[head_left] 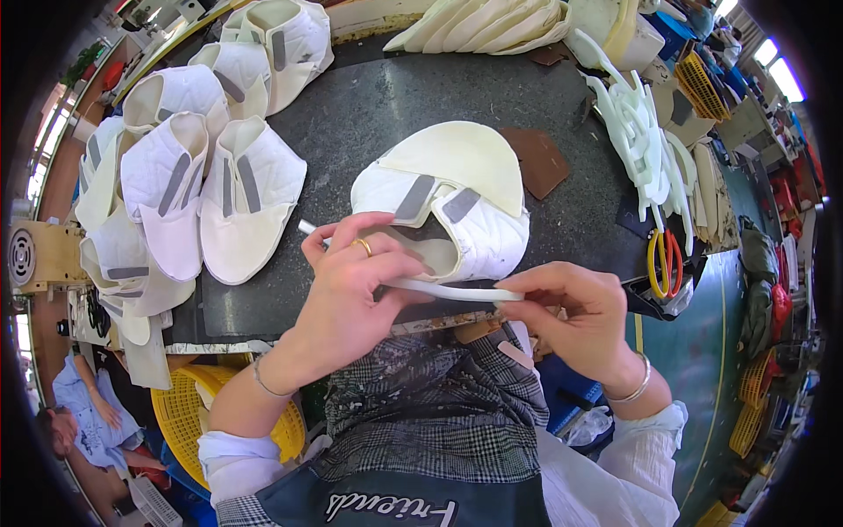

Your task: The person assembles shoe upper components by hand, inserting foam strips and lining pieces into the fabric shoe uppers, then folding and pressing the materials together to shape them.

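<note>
My left hand (356,285) and my right hand (571,312) hold a pale, slightly bent strip (448,291) between them, just above the table's front edge. The right thumb and fingers pinch one end; the left fingers close round the other. Out of the left hand's far side sticks a slim white-ended rod (306,227); its kind is hidden, as is whether it joins the strip. Right behind the hands lies a white quilted shoe upper (492,237) with grey patches, its opening toward me. A smooth cream rounded piece (461,149) forms its far end.
Several similar white shoe uppers (246,198) crowd the dark worktable (351,105) on the left. Cream pieces (483,26) lie stacked at the back. Pale plastic-like shapes (641,140) and scissors with yellow and orange handles (665,263) are at right. A yellow basket (184,413) stands below.
</note>
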The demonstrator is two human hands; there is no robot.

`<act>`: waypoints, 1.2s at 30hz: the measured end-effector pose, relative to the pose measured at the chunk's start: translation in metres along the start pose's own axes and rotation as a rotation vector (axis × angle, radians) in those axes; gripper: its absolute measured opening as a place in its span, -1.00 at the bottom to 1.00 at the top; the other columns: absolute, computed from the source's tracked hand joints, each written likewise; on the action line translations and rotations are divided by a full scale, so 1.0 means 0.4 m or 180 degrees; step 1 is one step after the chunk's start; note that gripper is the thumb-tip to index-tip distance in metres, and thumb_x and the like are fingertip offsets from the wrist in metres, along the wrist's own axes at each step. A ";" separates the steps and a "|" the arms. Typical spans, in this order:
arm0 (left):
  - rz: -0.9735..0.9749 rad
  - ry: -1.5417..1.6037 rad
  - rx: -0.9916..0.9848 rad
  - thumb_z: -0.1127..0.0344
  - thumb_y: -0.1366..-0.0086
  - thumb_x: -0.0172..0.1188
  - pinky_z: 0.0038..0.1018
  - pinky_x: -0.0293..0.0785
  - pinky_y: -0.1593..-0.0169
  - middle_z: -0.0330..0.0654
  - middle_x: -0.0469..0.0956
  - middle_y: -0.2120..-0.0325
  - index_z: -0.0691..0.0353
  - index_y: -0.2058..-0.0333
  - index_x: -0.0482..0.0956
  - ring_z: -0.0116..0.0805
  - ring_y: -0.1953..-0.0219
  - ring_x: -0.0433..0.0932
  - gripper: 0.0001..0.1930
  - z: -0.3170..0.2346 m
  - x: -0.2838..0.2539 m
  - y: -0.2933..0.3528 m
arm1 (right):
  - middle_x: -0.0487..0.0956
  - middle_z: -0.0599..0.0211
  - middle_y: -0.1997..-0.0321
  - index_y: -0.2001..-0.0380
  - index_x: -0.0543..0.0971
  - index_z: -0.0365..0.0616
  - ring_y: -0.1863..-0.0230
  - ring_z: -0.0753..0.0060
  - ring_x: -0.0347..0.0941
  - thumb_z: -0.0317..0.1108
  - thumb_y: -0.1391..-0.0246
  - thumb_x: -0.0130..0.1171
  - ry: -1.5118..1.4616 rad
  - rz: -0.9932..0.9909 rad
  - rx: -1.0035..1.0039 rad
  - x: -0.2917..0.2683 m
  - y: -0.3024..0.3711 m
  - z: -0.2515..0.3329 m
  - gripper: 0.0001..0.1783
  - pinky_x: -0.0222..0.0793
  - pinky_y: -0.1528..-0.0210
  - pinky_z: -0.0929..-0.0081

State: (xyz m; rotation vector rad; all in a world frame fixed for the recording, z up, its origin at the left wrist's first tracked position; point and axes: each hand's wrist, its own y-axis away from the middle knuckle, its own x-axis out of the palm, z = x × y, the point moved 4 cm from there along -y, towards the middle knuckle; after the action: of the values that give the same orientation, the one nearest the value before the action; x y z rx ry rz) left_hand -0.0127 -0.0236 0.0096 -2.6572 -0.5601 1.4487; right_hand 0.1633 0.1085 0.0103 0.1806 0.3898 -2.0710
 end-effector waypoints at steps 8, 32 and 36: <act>0.0372 0.0066 -0.0064 0.52 0.06 0.35 -0.18 -0.01 -0.15 -0.44 0.58 0.34 -0.03 0.31 0.70 -0.20 -0.16 0.29 -0.69 -0.014 0.005 0.006 | 0.58 0.28 0.39 0.29 0.62 -0.24 0.40 0.54 0.56 -0.61 0.09 0.31 0.0452 -0.0088 -0.0367 -0.004 -0.072 -0.007 -0.78 0.46 0.36 0.61; -0.0069 0.0977 -0.0404 0.28 -0.08 0.41 -0.47 0.38 0.09 -0.06 0.48 0.25 0.30 0.40 0.64 -0.29 0.10 0.46 -0.78 0.022 -0.025 -0.013 | 0.49 0.47 0.40 0.42 0.71 -0.03 0.30 0.40 0.34 -0.54 0.38 0.46 0.1111 -0.0546 -0.1471 0.036 -0.057 -0.049 -0.69 0.30 0.29 0.50; -0.0136 0.0860 -0.0402 0.27 -0.08 0.41 -0.45 0.33 0.02 -0.11 0.49 0.27 0.26 0.38 0.66 -0.33 0.15 0.47 -0.79 0.016 -0.024 -0.015 | 0.43 0.45 0.41 0.48 0.61 -0.10 0.28 0.30 0.31 -0.50 0.29 0.38 0.1688 -0.0644 -0.1768 0.056 -0.069 -0.045 -0.80 0.26 0.23 0.40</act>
State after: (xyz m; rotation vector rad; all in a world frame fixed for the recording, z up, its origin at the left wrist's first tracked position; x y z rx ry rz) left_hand -0.0246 -0.0222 0.0151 -2.8521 -0.6968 1.0503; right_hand 0.1278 0.1094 -0.0072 0.3637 1.3300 -2.0032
